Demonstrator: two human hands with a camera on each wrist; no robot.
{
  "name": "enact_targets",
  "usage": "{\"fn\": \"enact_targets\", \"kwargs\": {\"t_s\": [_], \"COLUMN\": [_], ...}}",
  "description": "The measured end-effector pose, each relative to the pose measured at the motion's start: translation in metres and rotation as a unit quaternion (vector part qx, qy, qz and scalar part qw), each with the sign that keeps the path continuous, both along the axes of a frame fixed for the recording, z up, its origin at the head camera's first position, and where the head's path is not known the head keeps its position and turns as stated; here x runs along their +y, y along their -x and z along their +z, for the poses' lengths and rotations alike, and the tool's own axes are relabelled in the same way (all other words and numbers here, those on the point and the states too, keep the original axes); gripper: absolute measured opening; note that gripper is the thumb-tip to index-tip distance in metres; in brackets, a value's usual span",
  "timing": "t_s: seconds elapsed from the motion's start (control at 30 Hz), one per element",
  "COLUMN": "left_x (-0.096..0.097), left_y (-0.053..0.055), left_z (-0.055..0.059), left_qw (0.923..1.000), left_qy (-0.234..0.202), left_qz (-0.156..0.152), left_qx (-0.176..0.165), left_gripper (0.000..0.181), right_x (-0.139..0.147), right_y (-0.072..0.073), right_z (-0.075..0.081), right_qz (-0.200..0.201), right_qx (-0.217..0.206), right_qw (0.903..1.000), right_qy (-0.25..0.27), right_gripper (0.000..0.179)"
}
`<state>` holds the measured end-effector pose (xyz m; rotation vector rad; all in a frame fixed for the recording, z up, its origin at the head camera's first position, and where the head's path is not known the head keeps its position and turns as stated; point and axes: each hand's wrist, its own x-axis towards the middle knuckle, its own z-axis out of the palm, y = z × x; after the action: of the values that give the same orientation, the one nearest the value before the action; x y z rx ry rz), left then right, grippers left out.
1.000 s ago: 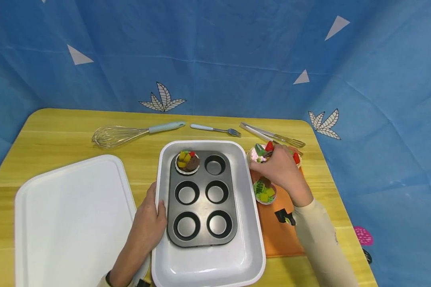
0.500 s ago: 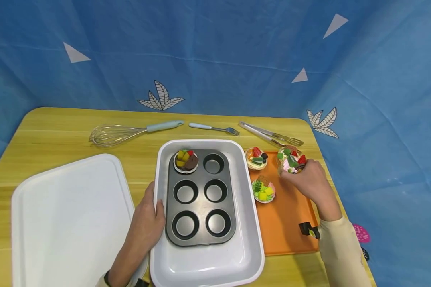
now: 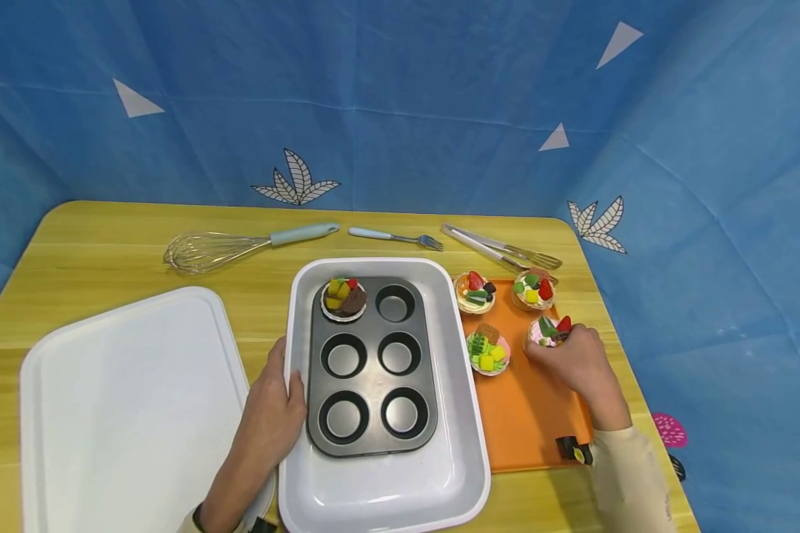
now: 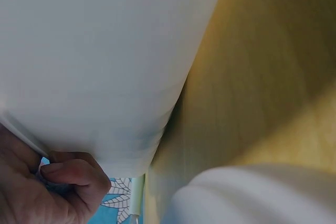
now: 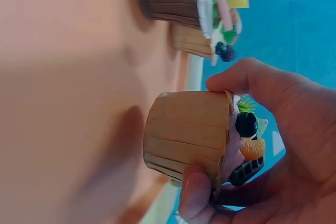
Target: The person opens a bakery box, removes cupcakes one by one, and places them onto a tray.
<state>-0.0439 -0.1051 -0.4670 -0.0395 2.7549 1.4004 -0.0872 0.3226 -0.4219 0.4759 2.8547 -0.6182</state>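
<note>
My right hand (image 3: 576,363) holds a cupcake (image 5: 186,129) by its brown paper cup, thumb and fingers at opposite sides. Pink cream, a strawberry and dark berries top it, and it hangs close over the orange tray (image 3: 530,422). Three more cupcakes stand around there: one with an orange slice (image 3: 475,293), one with yellow cubes (image 3: 488,352), one with a strawberry (image 3: 533,289). My left hand (image 3: 272,414) grips the left rim of a deep white tray (image 3: 387,492). Inside lies a grey muffin tin (image 3: 373,370), with a chocolate cupcake (image 3: 344,300) in its far left cup.
A flat white board (image 3: 130,414) lies on the left of the wooden table (image 3: 107,229). Along the back edge are a whisk (image 3: 250,246), a fork (image 3: 396,237) and tongs (image 3: 500,248). A blue cloth (image 3: 400,104) hangs behind.
My right hand has carried the pink-cream cupcake from the tray's far left corner to the right and then nearer to me. My left hand has kept its grip on the white tray.
</note>
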Motion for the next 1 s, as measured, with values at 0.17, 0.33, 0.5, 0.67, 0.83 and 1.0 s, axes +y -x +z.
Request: {"fn": "enact_targets", "kwargs": {"t_s": [0.17, 0.33, 0.5, 0.67, 0.83, 1.0], "left_x": [0.000, 0.000, 0.000, 0.001, 0.000, 0.000], "left_y": [0.000, 0.000, 0.000, 0.000, 0.000, 0.001], "left_z": [-0.001, -0.002, -0.002, -0.001, 0.000, 0.000], "left_qw": [1.0000, 1.0000, 1.0000, 1.0000, 1.0000, 1.0000], "left_qy": [-0.001, -0.001, -0.001, 0.001, 0.002, 0.000], "left_qz": [-0.001, -0.001, 0.000, -0.001, -0.002, -0.002], "left_qx": [-0.001, -0.002, -0.003, -0.007, -0.008, -0.003], "left_gripper": [0.053, 0.053, 0.053, 0.053, 0.054, 0.053], "right_x": [0.003, 0.006, 0.006, 0.005, 0.002, 0.001], "right_y": [-0.002, -0.002, -0.002, -0.002, -0.001, -0.001], "right_z": [-0.009, -0.015, -0.017, -0.016, -0.012, -0.011], "right_qz": [-0.008, -0.010, -0.013, -0.012, -0.009, -0.009], "right_qx": [0.005, 0.013, 0.009, -0.003, -0.029, -0.038], "right_qw": [1.0000, 0.9998, 0.9998, 0.9999, 0.9995, 0.9992], "right_qy": [-0.002, -0.007, -0.008, -0.007, 0.001, 0.000], "right_gripper": [0.058, 0.056, 0.056, 0.058, 0.064, 0.070]}}
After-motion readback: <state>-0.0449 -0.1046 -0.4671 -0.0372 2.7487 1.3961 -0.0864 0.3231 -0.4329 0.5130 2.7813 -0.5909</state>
